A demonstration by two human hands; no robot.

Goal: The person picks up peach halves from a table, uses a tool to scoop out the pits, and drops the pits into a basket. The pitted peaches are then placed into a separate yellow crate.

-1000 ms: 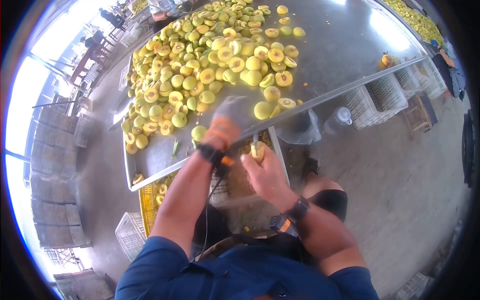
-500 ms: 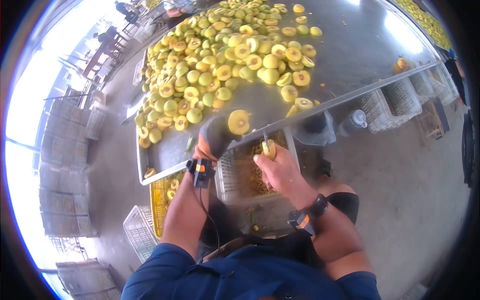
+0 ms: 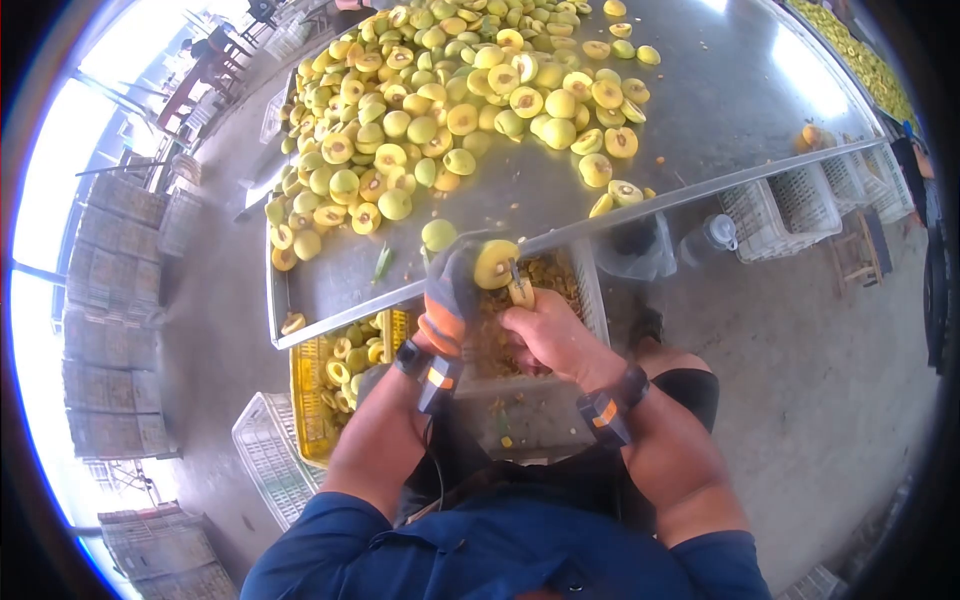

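Left hand (image 3: 453, 288) (gloved) brought fruit half (image 3: 490, 264) to tool (image 3: 522, 292).

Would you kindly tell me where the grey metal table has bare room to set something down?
The widest nearly bare patch of the grey metal table lies right of the yellow-green fruit heap, bordered in front by the silver rim. A smaller one lies between heap and rim, right of one loose green fruit. The far left is crowded by the heap.
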